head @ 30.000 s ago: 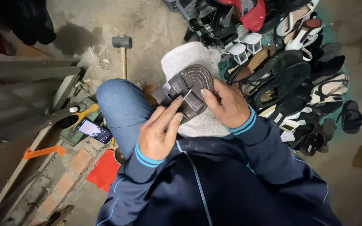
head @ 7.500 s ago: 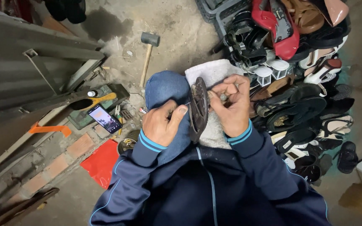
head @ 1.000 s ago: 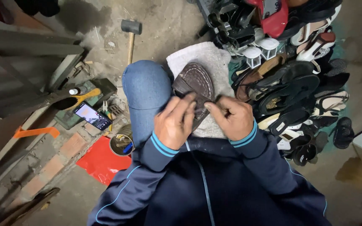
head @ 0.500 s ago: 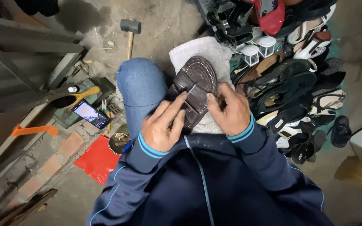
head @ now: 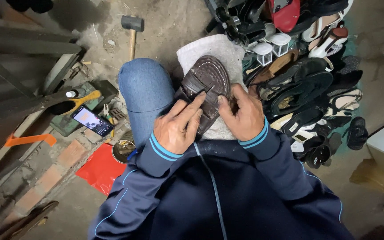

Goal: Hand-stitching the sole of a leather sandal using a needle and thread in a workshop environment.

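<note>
Brown shoe, stitched sole up (worn)

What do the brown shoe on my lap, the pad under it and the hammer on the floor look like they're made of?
Shoe: probably leather upper with a rubber or leather sole; dark brown, dull sheen, a stitch line around the sole edge.
Pad: seemingly knitted or towelling cloth; off-white, nubbly, matte.
Hammer: pale wooden handle; the dark, blunt, matte head looks like rubber or metal, hard to tell.
</note>
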